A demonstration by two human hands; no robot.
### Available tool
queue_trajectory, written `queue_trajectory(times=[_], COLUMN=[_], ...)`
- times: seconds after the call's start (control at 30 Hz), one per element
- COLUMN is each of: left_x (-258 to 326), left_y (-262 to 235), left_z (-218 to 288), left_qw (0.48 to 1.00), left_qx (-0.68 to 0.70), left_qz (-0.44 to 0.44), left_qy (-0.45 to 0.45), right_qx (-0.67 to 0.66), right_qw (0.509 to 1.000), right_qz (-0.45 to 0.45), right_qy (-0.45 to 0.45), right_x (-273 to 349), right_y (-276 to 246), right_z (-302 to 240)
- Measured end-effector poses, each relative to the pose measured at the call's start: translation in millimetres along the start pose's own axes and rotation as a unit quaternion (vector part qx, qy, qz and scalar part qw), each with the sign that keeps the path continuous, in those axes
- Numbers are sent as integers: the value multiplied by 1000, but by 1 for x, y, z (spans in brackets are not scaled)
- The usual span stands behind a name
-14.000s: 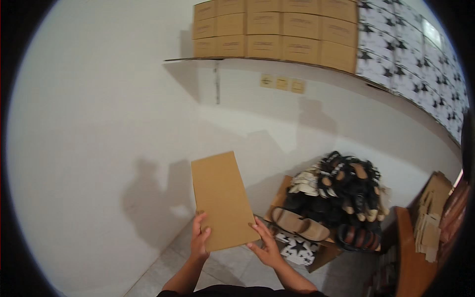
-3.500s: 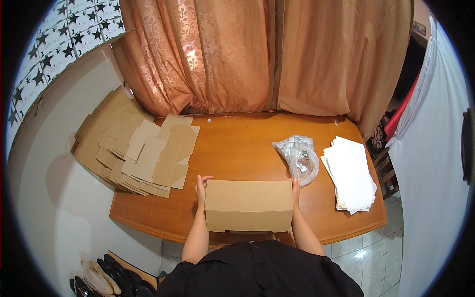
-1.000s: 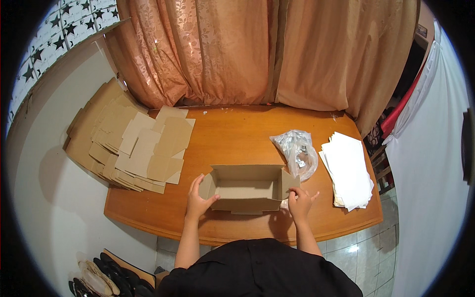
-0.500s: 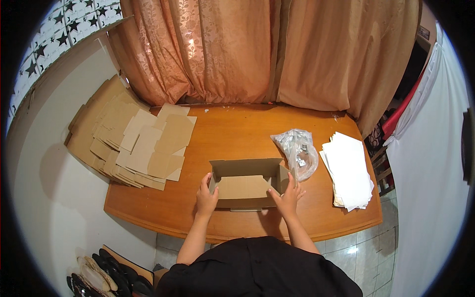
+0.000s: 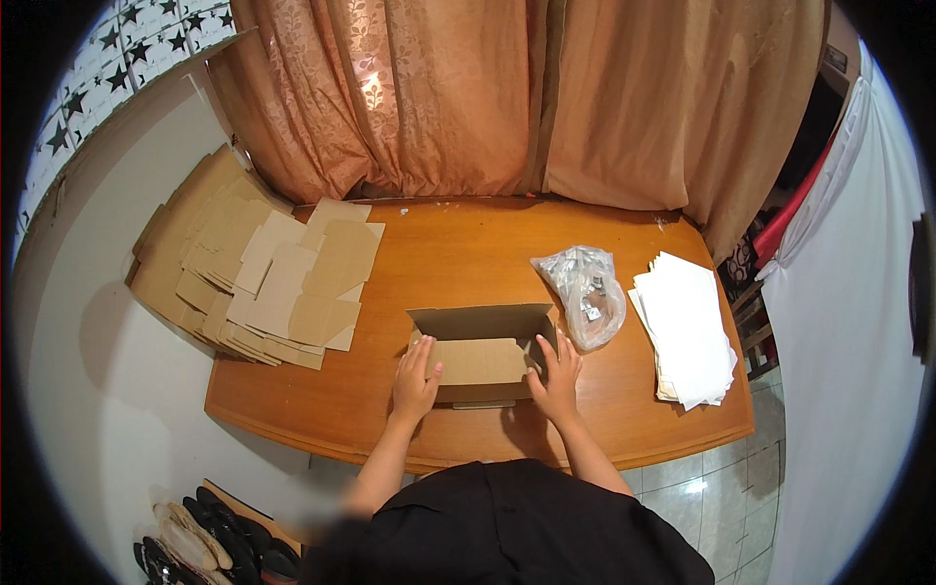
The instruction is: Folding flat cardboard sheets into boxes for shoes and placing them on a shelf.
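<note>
An open-topped brown cardboard box [image 5: 478,361] sits on the table near its front edge, long side toward me. Its back wall stands upright, and the inside shows bare cardboard. My left hand [image 5: 416,380] grips the left end, fingers laid over the end wall and thumb by the front corner. At the right end my right hand [image 5: 556,378] holds the other end wall, its fingers over the top edge and its thumb at the front inside. Both hands partly cover the box's end walls.
Flat cardboard blanks [image 5: 283,278] lie in an overlapping pile at the left. Beyond the box, to the right, is a clear plastic bag [image 5: 585,297] with small items inside. White paper sheets [image 5: 687,331] are stacked on the right of the wooden table [image 5: 458,253]. Orange curtains [image 5: 439,97] hang behind.
Both hands have shifted inward over the box's end walls. The right end flap, which stood out before, now sits closer in under my right hand.
</note>
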State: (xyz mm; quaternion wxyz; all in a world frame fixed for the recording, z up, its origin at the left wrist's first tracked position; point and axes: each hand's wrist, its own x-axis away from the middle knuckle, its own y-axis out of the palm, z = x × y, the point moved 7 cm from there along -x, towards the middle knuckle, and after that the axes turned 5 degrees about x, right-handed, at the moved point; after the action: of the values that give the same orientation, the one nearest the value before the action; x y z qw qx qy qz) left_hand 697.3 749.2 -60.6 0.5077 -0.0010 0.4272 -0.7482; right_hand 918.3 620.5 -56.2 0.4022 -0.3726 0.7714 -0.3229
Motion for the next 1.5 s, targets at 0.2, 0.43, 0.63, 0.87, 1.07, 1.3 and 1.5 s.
queue_trajectory(times=[0.2,0.43,0.63,0.87,1.07,1.3,1.5], left_x=[10,-32,-89,-95,-63,-25,-11], left_y=[-44,-61,2,18,19,26,18], left_z=[-47,-9,3,30,47,32,52], left_qw=[942,889,896,910,896,862,859], left_qx=[135,-367,-434,-294,-259,-331,-310], left_qz=[239,219,-73,-275,-300,-355,-380], left_qy=[-194,-163,-49,95,200,146,148], right_qx=[-29,27,-126,-182,-281,-361,-418], right_qw=[983,980,981,963,927,892,898], right_qz=[140,126,134,146,163,211,-10], right_qy=[115,150,64,133,189,170,137], right_x=[8,-2,-3,15,18,10,7], right_y=[-20,-21,-20,-22,-15,-29,-18], right_z=[40,50,29,57,75,56,39])
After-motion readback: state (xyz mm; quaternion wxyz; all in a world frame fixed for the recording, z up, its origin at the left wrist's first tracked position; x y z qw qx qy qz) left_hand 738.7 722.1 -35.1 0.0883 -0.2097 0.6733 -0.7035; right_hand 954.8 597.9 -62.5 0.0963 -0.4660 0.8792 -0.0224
